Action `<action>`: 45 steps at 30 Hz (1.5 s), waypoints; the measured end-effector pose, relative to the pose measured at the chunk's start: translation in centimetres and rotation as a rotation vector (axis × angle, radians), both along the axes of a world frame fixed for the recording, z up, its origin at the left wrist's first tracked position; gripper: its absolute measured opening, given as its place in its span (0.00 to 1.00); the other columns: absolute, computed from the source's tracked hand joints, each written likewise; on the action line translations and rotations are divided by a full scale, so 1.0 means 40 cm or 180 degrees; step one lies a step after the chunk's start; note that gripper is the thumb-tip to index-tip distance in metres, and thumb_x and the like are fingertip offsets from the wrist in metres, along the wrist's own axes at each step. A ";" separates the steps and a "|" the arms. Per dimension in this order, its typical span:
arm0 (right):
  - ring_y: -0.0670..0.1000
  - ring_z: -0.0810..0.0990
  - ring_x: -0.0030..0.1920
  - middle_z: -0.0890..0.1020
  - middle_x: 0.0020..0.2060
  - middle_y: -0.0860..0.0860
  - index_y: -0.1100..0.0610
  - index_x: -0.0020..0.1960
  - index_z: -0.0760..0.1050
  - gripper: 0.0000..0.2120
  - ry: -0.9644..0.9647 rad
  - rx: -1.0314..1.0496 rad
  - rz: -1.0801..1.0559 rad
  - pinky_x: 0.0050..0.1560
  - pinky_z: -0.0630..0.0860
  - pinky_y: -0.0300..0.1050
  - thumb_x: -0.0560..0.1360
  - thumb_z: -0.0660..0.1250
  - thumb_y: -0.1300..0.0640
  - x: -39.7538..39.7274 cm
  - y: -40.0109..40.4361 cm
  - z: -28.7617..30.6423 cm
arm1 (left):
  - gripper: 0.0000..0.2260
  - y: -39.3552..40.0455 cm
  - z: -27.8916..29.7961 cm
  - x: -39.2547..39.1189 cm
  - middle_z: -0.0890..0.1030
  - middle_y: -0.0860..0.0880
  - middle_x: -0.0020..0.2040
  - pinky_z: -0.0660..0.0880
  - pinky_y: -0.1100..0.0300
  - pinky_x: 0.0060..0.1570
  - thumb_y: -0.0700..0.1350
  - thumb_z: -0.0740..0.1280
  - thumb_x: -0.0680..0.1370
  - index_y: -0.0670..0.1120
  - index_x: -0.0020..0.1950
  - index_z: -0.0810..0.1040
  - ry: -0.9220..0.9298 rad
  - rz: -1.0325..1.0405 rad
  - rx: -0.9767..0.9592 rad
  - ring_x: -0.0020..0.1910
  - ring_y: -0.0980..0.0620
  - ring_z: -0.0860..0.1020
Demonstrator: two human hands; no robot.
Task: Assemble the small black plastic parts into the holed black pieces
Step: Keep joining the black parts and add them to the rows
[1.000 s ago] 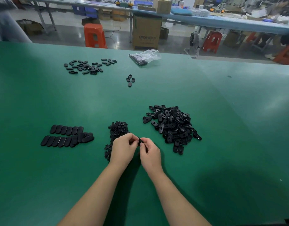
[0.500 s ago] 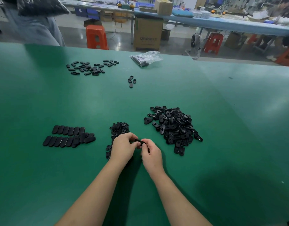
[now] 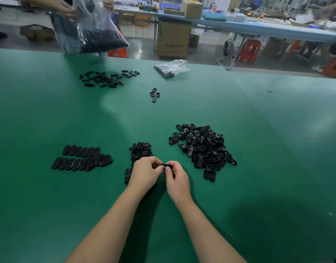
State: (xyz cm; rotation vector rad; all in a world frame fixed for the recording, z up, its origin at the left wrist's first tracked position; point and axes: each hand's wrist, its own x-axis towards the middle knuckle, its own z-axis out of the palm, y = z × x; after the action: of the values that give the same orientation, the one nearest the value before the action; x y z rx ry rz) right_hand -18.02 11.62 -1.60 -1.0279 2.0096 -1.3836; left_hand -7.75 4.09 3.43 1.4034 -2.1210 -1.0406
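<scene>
Above the green table (image 3: pixel 49 205), left hand (image 3: pixel 144 172) and right hand (image 3: pixel 175 177) pinch one black piece (image 3: pixel 166 165), fitting step; next, likely press insert home.

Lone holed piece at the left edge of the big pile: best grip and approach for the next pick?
Take the lone holed piece by its two long edges, pinching across its narrow width. Come from above and from the left, where bare green table borders it; the big pile crowds its right side. It lies flat and apart, so fingers likely slip under the rim without disturbing neighbours.
</scene>
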 end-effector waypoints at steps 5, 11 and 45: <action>0.40 0.78 0.43 0.82 0.42 0.41 0.44 0.50 0.75 0.08 0.0023 0.0010 -0.0008 0.42 0.72 0.32 0.82 0.64 0.57 0.001 0.001 0.003 | 0.03 0.007 -0.001 -0.003 0.82 0.57 0.37 0.68 0.72 0.32 0.44 0.71 0.76 0.50 0.45 0.84 -0.0053 -0.0030 -0.0173 0.36 0.63 0.78; 0.42 0.80 0.45 0.83 0.44 0.41 0.44 0.51 0.76 0.08 -0.0057 -0.0008 -0.0050 0.45 0.75 0.36 0.82 0.64 0.57 -0.003 0.002 0.006 | 0.02 0.015 -0.007 -0.016 0.81 0.56 0.38 0.68 0.72 0.33 0.45 0.70 0.76 0.49 0.46 0.83 -0.0126 0.0007 -0.0319 0.36 0.62 0.77; 0.49 0.80 0.40 0.84 0.42 0.48 0.46 0.56 0.76 0.05 -0.0340 -0.0059 -0.0138 0.46 0.79 0.55 0.83 0.62 0.53 0.006 0.002 0.020 | 0.09 0.004 -0.018 0.026 0.78 0.56 0.46 0.73 0.58 0.37 0.48 0.68 0.79 0.56 0.58 0.80 -0.0379 -0.0271 -0.1515 0.42 0.53 0.79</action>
State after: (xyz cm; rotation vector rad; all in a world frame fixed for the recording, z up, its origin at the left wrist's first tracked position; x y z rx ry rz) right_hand -17.80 11.72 -0.81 -0.9038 1.9553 -1.4507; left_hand -6.70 4.26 2.69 1.1706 -2.3277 -0.4374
